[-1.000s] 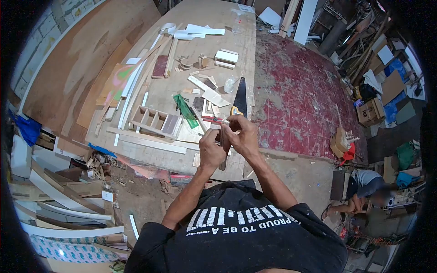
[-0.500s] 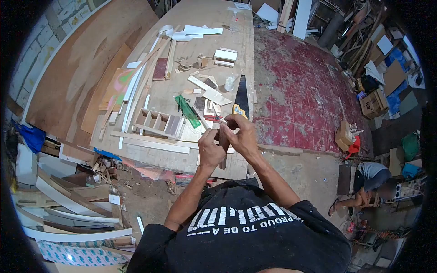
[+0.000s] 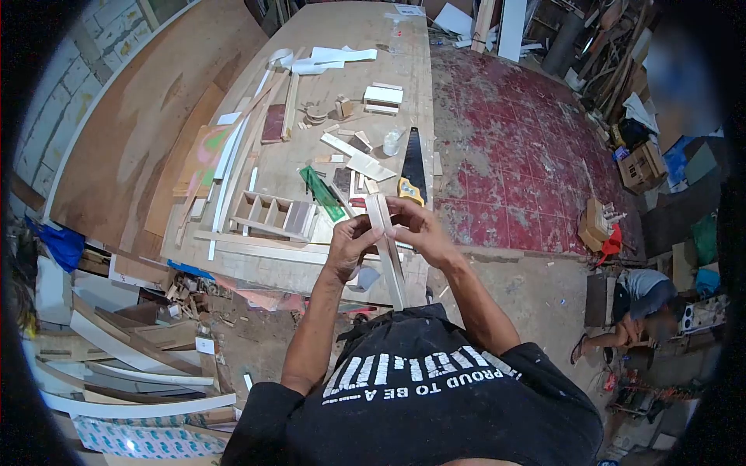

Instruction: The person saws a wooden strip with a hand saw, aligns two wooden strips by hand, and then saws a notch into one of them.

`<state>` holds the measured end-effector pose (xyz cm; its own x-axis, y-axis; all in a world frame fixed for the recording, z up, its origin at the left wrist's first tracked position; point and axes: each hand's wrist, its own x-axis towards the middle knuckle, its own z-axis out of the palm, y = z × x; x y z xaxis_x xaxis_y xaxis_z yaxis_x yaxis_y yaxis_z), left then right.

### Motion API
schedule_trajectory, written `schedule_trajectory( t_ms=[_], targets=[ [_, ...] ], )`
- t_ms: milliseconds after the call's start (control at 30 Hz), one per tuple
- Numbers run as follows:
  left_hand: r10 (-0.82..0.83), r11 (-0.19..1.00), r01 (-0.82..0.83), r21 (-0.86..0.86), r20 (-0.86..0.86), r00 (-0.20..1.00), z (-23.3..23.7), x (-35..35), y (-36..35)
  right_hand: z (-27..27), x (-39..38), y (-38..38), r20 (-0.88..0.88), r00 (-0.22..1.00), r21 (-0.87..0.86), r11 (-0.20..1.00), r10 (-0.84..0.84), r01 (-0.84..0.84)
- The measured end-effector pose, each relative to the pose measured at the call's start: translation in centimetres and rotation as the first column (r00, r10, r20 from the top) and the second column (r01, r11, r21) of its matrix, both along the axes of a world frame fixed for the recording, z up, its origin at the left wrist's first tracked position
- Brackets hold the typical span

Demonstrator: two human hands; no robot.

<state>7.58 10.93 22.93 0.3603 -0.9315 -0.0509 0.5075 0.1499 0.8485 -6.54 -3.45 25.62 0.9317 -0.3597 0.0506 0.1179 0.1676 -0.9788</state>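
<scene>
The wooden strip (image 3: 393,272) is long, narrow and pale, with lines running along its length, and it stands tilted above the near edge of the counter (image 3: 353,23), its far end near the saw (image 3: 414,159) and its near end close to the black shirt (image 3: 435,396). It lies between the two hands, the left hand (image 3: 350,245) at its left side and the right hand (image 3: 423,233) at its right, each grip closed around it with thumb and fingers, nearer to its far end.
</scene>
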Motion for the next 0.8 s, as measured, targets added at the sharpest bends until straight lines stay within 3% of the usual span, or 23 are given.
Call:
schedule_trajectory(
  t_ms=[67, 200, 333, 367, 467, 500, 533, 600, 667, 733, 800],
  targets=[
    [-0.006, 1.000, 0.005, -0.021, -0.019, 1.000, 0.2, 0.1, 0.0, -0.2, -0.3, 0.9, 0.024, 1.000, -0.083, 0.996, -0.019, 0.021],
    [0.033, 0.995, -0.040, -0.090, -0.081, 0.996, 1.0, -0.3, -0.4, -0.7, -1.2, 1.9, -0.028, 0.999, 0.007, 0.999, -0.038, 0.038],
    [0.047, 0.986, -0.060, -0.155, -0.091, 0.995, 0.6, 0.5, -0.7, -0.8, -3.5, 3.4, -0.078, 0.993, -0.109, 0.991, -0.088, 0.079],
    [0.082, 0.987, -0.096, -0.130, -0.110, 0.991, 0.2, 0.8, -0.8, -0.2, -4.0, 3.7, -0.159, 0.980, -0.234, 0.969, -0.117, 0.078],
    [0.179, 0.982, -0.183, -0.043, -0.082, 0.980, -1.0, 1.7, -1.4, -0.1, -5.5, 5.2, -0.195, 0.964, -0.255, 0.958, -0.182, 0.129],
    [0.235, 0.972, -0.235, 0.014, -0.064, 0.970, -0.9, 1.9, -1.6, 0.4, -5.9, 5.8, -0.119, 0.954, -0.425, 0.883, -0.275, 0.201],
    [0.288, 0.956, -0.284, 0.073, -0.044, 0.957, -1.3, 2.2, -1.9, -0.2, -6.0, 6.0, -0.128, 0.952, -0.417, 0.886, -0.277, 0.202],
    [0.366, 0.926, -0.350, 0.144, -0.099, 0.926, -0.8, 1.9, -2.3, -1.1, -6.0, 6.1, 0.115, 0.932, -0.727, 0.610, -0.344, 0.315],
    [0.395, 0.909, -0.373, 0.189, -0.102, 0.913, -1.1, 1.4, -2.6, -1.8, -6.0, 6.4, 0.107, 0.913, -0.738, 0.584, -0.394, 0.339],
    [0.427, 0.889, -0.396, 0.231, -0.101, 0.899, -1.3, 1.0, -2.9, -3.4, -5.6, 6.2, 0.202, 0.841, -0.751, 0.472, -0.501, 0.462],
    [0.488, 0.852, -0.450, 0.266, -0.096, 0.867, -1.0, 0.4, -3.0, -3.2, -5.6, 6.4, 0.197, 0.822, -0.725, 0.485, -0.535, 0.489]
  ],
)
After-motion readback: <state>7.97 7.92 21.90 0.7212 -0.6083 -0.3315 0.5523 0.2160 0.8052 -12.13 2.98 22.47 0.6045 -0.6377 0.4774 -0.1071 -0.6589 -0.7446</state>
